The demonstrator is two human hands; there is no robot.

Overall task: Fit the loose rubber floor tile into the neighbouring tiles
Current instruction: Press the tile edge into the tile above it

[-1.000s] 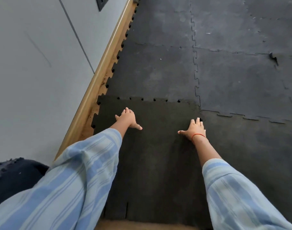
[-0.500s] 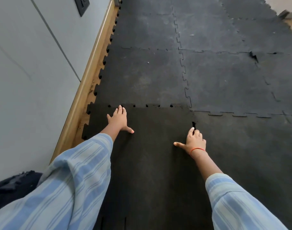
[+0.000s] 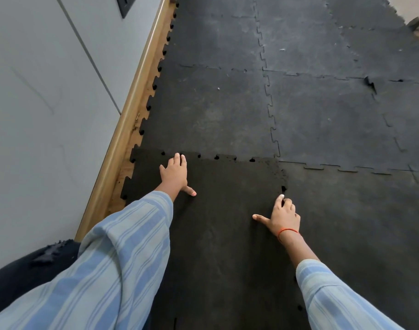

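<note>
The loose tile (image 3: 227,234) is a dark black rubber square with jigsaw-toothed edges, lying on the floor in front of me. Its far edge overlaps the greyer neighbouring tile (image 3: 211,110) ahead, with small gaps along that seam. The neighbouring tile on the right (image 3: 356,222) meets its right edge. My left hand (image 3: 174,175) lies flat, fingers spread, near the tile's far left corner. My right hand (image 3: 283,216) rests on the right edge, index finger pointing at a small gap in the seam, thumb out to the left. Neither hand holds anything.
A grey wall (image 3: 49,103) with a wooden skirting board (image 3: 130,110) runs along the left, with bare floor showing beside the tile teeth. More interlocked grey tiles (image 3: 322,44) stretch ahead and right. A lifted tile corner (image 3: 370,83) sticks up at the right.
My right hand has drawn back towards me along the tile's right edge, index finger now extended at a seam gap. My left hand has moved forward to the far edge. The view tilted up.
</note>
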